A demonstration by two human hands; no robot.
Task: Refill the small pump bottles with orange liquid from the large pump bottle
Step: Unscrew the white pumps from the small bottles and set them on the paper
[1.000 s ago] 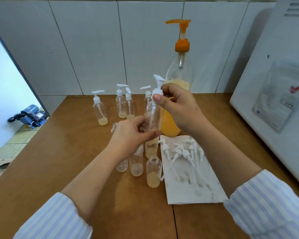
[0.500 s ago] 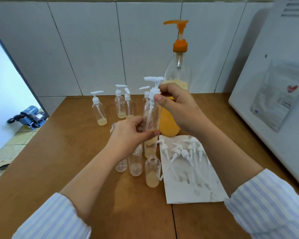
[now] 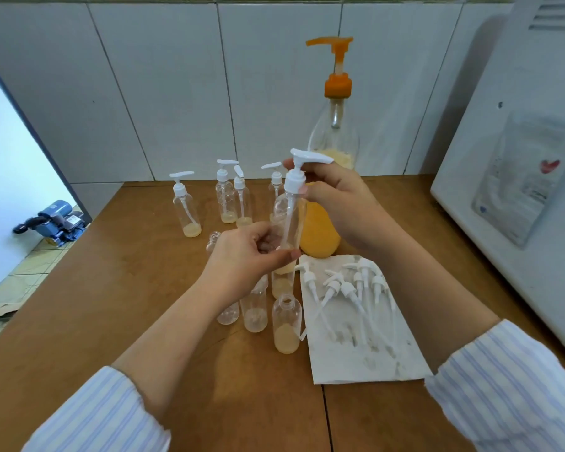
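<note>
My left hand [image 3: 247,254] grips the lower body of a small clear bottle [image 3: 291,223] held upright above the table. My right hand [image 3: 336,197] pinches its white pump cap [image 3: 296,177], whose nozzle points right. Behind them stands the large pump bottle [image 3: 335,138] with an orange pump head and orange liquid in its lower part. Several capped small bottles [image 3: 185,207] with a little pale liquid line the back. Three open small bottles [image 3: 286,324] stand below my left hand. Several loose white pumps [image 3: 349,288] lie on a paper towel [image 3: 366,353].
The wooden table [image 3: 111,305] meets a white tiled wall at the back. A white appliance [image 3: 519,190] with a plastic pouch on its side fills the right. At far left, below table level, sits a blue machine [image 3: 54,221] on a tiled floor.
The pump nozzle has turned from pointing away, to left, to right, as my right hand twists the cap. The bottle stays in place in my left hand.
</note>
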